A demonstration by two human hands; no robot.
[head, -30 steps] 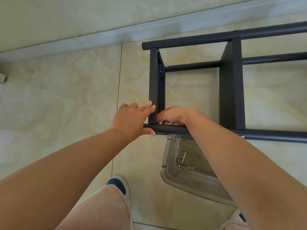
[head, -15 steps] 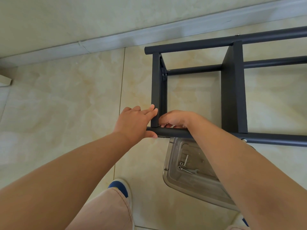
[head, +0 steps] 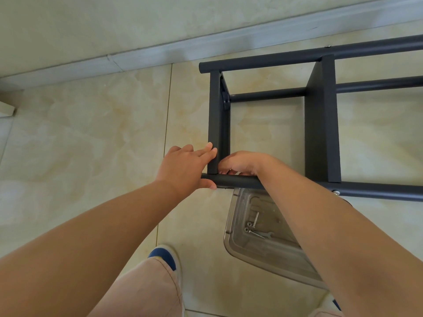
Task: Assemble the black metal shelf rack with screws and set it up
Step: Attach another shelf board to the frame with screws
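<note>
The black metal shelf rack (head: 320, 120) lies on the tiled floor (head: 80, 145) right in front of the person, its long tubes running left-right and off the right edge of view, w/ the near tube (head: 240, 180) closest to the body and the far tube (head: 263, 61) up by the baseboard (head: 137, 58). Everything turns on the near left corner, where the end crossbar (head: 216, 124) comes down to meet the near tube: both hands sit on that joint, one each side of the crossbar. Left hand (head: 185, 169) reaches in from the outside, fingers fairly straight and laid against the crossbar's outer face, thumb tucked under the tube end, so it presses and steadies more than it grips. Right hand (head: 242, 162) comes in from inside the frame, wrist crossing over the near tube, fingers curled down at the foot of the crossbar; whether they pinch a screw or just the metal I can't tell, the fingertips are hidden. Both are equally near the joint, the right forearm reaching across from the right. Behind the tube, nearer the feet, a clear plastic tray (head: 231, 242) holds a few screws (head: 250, 225) and a small wrench (head: 263, 235), partly under the right forearm. My guess: the corner is being lined up or a screw started by hand, left bracing, right doing the fine work; the wrench is near that hand, a short reach back.
</note>
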